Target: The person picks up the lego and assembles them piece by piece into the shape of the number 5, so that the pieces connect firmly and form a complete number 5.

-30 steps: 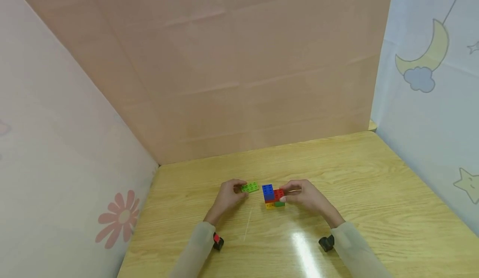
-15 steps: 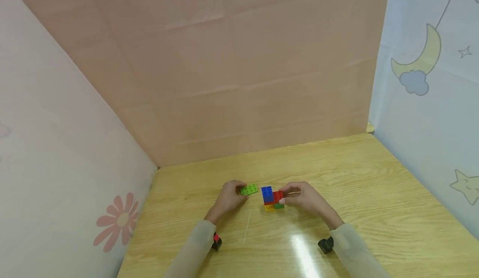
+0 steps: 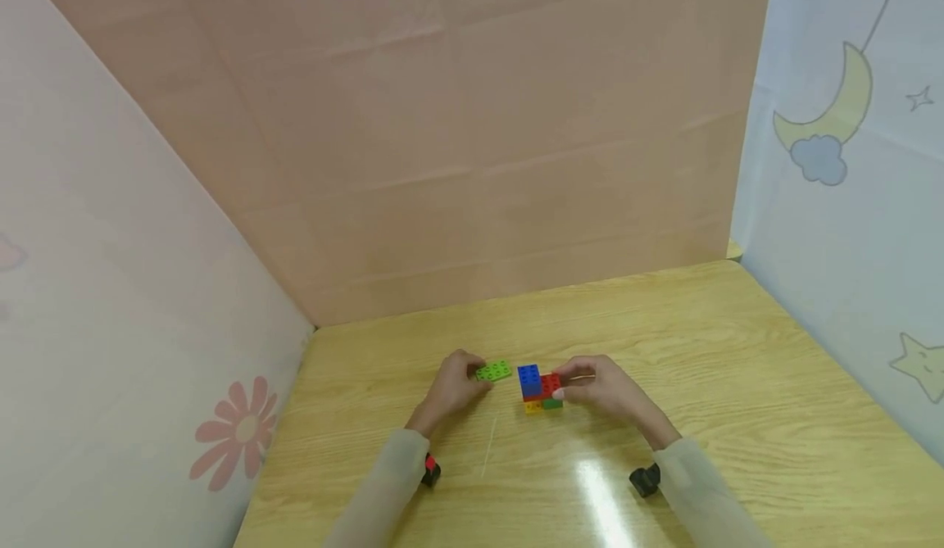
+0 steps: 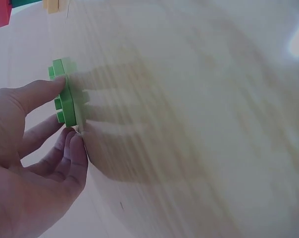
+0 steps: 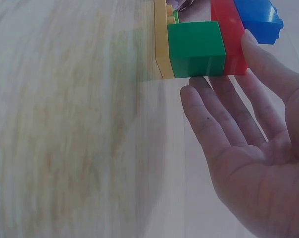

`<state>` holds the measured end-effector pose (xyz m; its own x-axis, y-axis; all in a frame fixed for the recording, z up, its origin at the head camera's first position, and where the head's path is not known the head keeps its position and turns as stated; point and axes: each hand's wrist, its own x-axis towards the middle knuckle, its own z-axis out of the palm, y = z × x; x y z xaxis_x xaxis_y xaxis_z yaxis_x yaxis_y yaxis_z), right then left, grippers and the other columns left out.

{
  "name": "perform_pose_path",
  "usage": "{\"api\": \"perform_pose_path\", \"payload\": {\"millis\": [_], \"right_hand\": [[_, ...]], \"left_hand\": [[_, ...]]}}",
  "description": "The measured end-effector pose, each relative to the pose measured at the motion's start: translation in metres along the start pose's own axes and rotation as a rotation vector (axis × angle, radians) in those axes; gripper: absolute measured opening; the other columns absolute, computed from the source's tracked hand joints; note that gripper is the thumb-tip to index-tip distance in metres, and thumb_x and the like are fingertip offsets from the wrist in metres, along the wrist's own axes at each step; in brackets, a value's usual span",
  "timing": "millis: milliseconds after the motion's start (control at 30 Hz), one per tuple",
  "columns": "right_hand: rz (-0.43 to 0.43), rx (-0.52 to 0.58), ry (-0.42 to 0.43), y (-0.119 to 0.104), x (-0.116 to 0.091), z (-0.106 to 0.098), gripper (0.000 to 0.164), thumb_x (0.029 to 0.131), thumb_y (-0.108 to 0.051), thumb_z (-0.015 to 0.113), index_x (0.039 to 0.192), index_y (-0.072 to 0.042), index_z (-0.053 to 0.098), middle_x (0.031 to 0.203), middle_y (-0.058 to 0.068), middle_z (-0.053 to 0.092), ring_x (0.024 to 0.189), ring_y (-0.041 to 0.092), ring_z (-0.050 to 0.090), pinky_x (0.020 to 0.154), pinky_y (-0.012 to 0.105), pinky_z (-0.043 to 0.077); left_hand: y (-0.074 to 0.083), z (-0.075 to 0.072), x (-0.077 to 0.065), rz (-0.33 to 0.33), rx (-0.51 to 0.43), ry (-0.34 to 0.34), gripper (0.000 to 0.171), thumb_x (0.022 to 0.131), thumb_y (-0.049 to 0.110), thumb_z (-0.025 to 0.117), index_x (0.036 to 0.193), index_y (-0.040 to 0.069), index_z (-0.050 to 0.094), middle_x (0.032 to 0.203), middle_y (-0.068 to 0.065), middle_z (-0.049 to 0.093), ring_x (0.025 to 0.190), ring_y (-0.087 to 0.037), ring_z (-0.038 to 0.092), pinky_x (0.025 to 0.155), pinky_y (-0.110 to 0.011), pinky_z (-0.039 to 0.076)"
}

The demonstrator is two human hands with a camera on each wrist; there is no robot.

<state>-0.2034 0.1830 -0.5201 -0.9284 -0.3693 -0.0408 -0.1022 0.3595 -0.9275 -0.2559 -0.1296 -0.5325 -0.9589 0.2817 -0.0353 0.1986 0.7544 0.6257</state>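
My left hand [image 3: 453,388] pinches a flat lime-green building brick [image 4: 66,96] between thumb and fingers, low over the wooden table. To its right stands a small stack of building bricks: a thin yellow one [image 5: 162,44] lowest, a dark green block [image 5: 196,48] on it, a red brick [image 5: 231,42] above, and a blue brick [image 3: 529,379] on top at the left. My right hand [image 3: 601,384] holds the stack's right side, thumb and fingertips at the red brick. In the right wrist view its other fingers reach along below the green block.
The wooden table [image 3: 708,351] spreads around both hands. A pinkish-brown sheet [image 3: 472,138] hangs behind it, with patterned white panels at the left [image 3: 147,269] and right [image 3: 833,245]. Dark wrist cameras [image 3: 645,480] sit at both sleeves.
Both hands stay nearly in place, the left on the lime-green brick and the right at the stack. The left hand's fingers shift slightly on the brick; the head view sways a little.
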Motion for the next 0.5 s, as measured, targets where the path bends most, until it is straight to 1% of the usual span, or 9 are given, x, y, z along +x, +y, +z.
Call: {"api": "perform_pose_path", "payload": {"millis": [133,300,367,433,500], "right_hand": [[0.007,-0.001,-0.001,0.0,-0.0005,0.0003,0.036,0.093,-0.033,0.081,0.123,-0.013,0.075,0.13,0.012,0.073,0.122,0.035,0.069,0.097,0.046,0.062],[0.012,0.004,-0.001,-0.0013,-0.0007,0.0016,0.035,0.093,-0.031,0.082,0.122,-0.013,0.075,0.13,0.013,0.073,0.121,0.035,0.07,0.097,0.046,0.062],[0.012,0.005,-0.001,-0.0018,-0.0004,0.0014,0.035,0.093,-0.031,0.081,0.122,-0.013,0.075,0.13,0.013,0.073,0.121,0.035,0.07,0.097,0.045,0.062],[0.011,0.004,0.001,-0.0024,-0.0003,0.0013,0.035,0.093,-0.032,0.081,0.122,-0.013,0.075,0.131,0.013,0.073,0.122,0.035,0.07,0.096,0.045,0.062],[0.011,-0.003,0.004,-0.0027,-0.0003,0.0012,0.035,0.093,-0.032,0.081,0.122,-0.013,0.076,0.131,0.013,0.072,0.122,0.036,0.07,0.097,0.046,0.062]], "left_hand": [[0.0015,0.0001,-0.0012,0.004,0.015,-0.008,0.038,0.093,0.023,0.082,0.125,0.003,0.075,0.116,-0.005,0.066,0.098,-0.015,0.057,0.089,-0.036,0.054],[0.0018,0.0011,-0.0024,0.019,0.061,0.003,0.036,0.093,0.026,0.083,0.121,0.005,0.077,0.114,-0.005,0.067,0.097,-0.015,0.058,0.089,-0.037,0.056],[0.002,0.0014,-0.0021,0.022,0.063,0.007,0.035,0.094,0.028,0.081,0.121,0.006,0.076,0.116,-0.005,0.069,0.099,-0.016,0.06,0.09,-0.04,0.056],[0.0027,0.001,-0.002,0.026,0.067,0.012,0.035,0.095,0.03,0.08,0.121,0.008,0.076,0.118,-0.005,0.071,0.101,-0.015,0.061,0.091,-0.039,0.056],[0.0041,-0.0003,-0.0026,0.028,0.049,0.013,0.036,0.096,0.03,0.078,0.123,0.008,0.075,0.118,-0.006,0.072,0.098,-0.015,0.062,0.087,-0.038,0.057]]}}
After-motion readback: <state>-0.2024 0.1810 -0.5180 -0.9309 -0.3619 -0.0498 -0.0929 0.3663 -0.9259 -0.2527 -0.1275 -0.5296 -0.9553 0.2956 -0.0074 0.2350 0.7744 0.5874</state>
